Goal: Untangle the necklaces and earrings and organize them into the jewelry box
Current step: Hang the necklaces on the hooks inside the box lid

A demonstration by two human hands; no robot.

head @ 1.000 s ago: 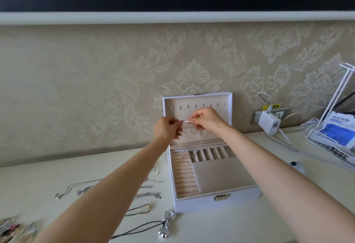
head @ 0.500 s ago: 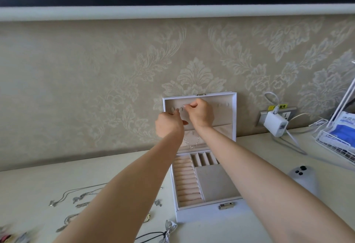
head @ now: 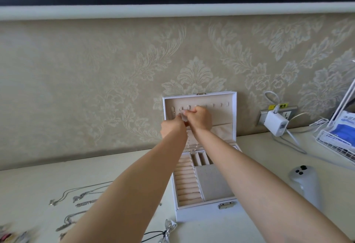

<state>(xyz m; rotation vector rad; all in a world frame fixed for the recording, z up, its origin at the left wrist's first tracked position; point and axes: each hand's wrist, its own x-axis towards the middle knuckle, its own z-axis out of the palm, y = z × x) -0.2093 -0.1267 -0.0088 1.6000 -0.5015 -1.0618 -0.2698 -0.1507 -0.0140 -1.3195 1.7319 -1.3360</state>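
Observation:
A white jewelry box [head: 203,215] stands open on the desk, its lid [head: 222,100] upright against the wall with a row of hooks inside. Both hands are raised at the left end of that hook row. My left hand [head: 172,126] and my right hand [head: 198,118] pinch the top of a thin silver necklace [head: 192,147], which dangles between my forearms down toward the tray. Other necklaces [head: 82,197] lie spread on the desk at the left, and a silver bow pendant on a black cord [head: 168,227] lies in front of the box.
A white charger [head: 275,122] hangs from a wall socket to the right, its cables trailing across the desk. A white controller-like device [head: 305,184] lies right of the box. A wire rack [head: 338,146] holding a blue-and-white packet sits at the far right. Small coloured items [head: 11,237] lie at the bottom left.
Both hands rose with the necklace from the middle of the lid up to the hook row and shifted left. The camera view tilted slightly.

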